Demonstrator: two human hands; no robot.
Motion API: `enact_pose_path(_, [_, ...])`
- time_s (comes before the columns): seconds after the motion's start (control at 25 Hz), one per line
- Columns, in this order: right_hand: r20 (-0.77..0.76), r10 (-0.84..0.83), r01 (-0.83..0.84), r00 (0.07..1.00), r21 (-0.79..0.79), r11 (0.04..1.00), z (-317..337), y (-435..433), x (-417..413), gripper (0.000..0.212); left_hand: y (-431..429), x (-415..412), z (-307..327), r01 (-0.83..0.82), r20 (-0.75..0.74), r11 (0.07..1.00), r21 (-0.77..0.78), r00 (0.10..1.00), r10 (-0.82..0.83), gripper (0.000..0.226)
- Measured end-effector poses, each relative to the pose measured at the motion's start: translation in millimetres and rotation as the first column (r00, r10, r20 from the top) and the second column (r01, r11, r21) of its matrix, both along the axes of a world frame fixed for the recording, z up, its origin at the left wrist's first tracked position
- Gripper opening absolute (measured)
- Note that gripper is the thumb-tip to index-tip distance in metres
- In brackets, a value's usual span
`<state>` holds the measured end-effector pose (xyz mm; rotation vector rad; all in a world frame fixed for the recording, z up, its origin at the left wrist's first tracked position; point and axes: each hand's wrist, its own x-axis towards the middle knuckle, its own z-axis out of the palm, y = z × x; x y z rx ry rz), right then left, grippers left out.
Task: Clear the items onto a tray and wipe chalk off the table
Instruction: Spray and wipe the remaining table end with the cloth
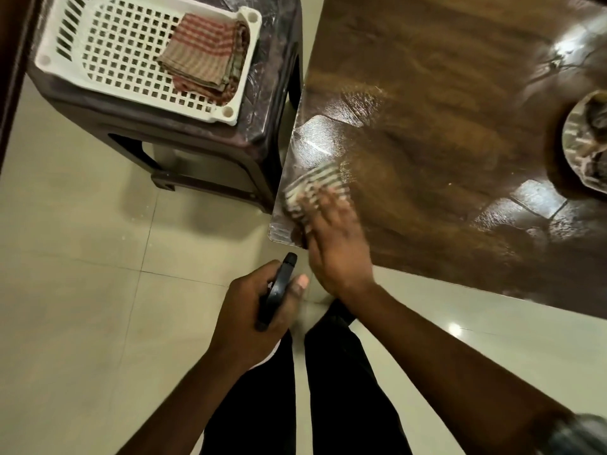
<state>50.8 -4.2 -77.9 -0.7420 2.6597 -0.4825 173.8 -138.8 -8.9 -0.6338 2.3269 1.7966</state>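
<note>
The right hand (pixel 331 238), fingers flat, pressed a striped grey-and-white cloth (pixel 312 188) onto the glossy brown wooden desk's (pixel 443 93) near corner in mid-wipe, while the left hand (pixel 259 310) gripped a black plastic spray bottle (pixel 279 290); the smeared top beyond seemingly called for further strokes.

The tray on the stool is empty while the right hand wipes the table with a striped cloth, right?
No: the tray holds a folded cloth, as the head view shows. The right hand does wipe the table with a striped cloth.
</note>
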Motion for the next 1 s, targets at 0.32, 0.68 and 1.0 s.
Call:
enact_pose_path(0.32, [0.019,0.347,-0.347,0.938,0.061,0.936,5,-9,-111,0.058,-10,-9,-4,-0.064,-0.018,0.996,-0.067,0.998,0.063,0.047])
enact_pose_path(0.68, [0.032,0.554,-0.552,0.832,-0.044,0.832,4,13,-43,0.057,-7,-26,1,-0.109,-0.022,0.994,-0.025,0.994,0.109,0.032])
enact_pose_path(1.0, [-0.031,-0.428,0.428,0.903,0.02,0.903,3,199,-41,0.057,13,-37,0,-0.098,-0.003,0.993,0.068,0.995,0.098,0.015])
